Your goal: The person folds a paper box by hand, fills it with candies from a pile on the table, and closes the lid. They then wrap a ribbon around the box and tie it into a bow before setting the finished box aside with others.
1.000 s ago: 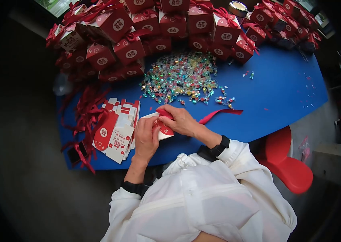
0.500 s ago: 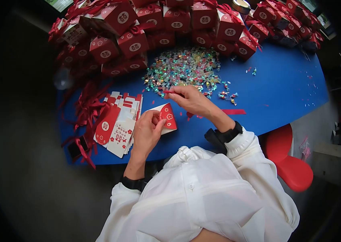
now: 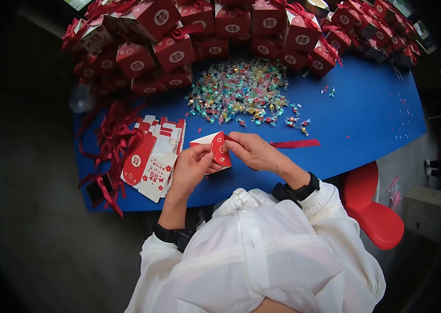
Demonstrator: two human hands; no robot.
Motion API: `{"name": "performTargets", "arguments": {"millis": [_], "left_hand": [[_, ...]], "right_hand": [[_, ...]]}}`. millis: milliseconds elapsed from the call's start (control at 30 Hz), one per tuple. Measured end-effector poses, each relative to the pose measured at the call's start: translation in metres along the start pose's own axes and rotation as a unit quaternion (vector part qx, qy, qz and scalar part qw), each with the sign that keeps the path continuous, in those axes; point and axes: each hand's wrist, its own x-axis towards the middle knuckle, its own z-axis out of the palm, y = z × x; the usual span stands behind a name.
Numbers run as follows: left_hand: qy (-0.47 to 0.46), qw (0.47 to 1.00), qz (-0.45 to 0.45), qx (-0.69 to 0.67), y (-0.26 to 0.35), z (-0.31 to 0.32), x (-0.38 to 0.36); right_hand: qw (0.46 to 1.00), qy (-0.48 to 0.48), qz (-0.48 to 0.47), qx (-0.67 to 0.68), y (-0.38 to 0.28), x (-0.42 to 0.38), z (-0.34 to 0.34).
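My left hand (image 3: 192, 168) holds a small red and white paper box (image 3: 214, 147) from below, just above the near edge of the blue table (image 3: 366, 120). My right hand (image 3: 252, 152) pinches a red ribbon (image 3: 294, 143) against the right side of that box. The ribbon trails off to the right across the table. A flat stack of unfolded red and white box blanks (image 3: 154, 161) lies just left of my left hand.
A heap of shiny wrapped candies (image 3: 239, 94) lies beyond the hands. Several finished red boxes with bows (image 3: 220, 26) are piled along the far edge. Loose red ribbons (image 3: 108, 141) hang at the left. A red stool (image 3: 374, 211) stands on the right.
My right hand came back from near the candy heap to the box, drawing the ribbon with it. The box tilted slightly in my left hand.
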Motion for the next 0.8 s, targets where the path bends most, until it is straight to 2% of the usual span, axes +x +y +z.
{"name": "performTargets", "arguments": {"millis": [33, 100, 133, 200, 300, 600, 800], "left_hand": [[0.001, 1.000, 0.000, 0.000, 0.001, 0.000, -0.001], [-0.017, 1.000, 0.014, -0.007, 0.003, 0.002, -0.002], [-0.017, 1.000, 0.013, -0.008, 0.002, 0.002, -0.002], [-0.017, 1.000, 0.018, -0.003, 0.000, 0.001, -0.002], [-0.020, 1.000, 0.020, -0.014, 0.001, 0.003, -0.003], [-0.020, 0.999, 0.050, -0.005, 0.001, 0.006, -0.004], [-0.010, 0.998, 0.057, 0.020, 0.001, 0.006, -0.003]], "right_hand": [[1.000, -0.001, 0.000, 0.001, 0.004, 0.002, 0.003], [0.996, -0.027, -0.081, -0.041, 0.014, 0.005, 0.008], [0.996, -0.028, -0.080, -0.041, 0.014, 0.005, 0.008], [0.993, -0.081, -0.023, -0.078, 0.008, 0.007, 0.005], [0.990, -0.109, 0.025, -0.091, 0.004, 0.012, 0.003], [0.983, -0.136, 0.058, -0.110, -0.010, 0.017, -0.002], [0.978, -0.143, 0.030, -0.148, -0.008, 0.021, 0.001]]}}
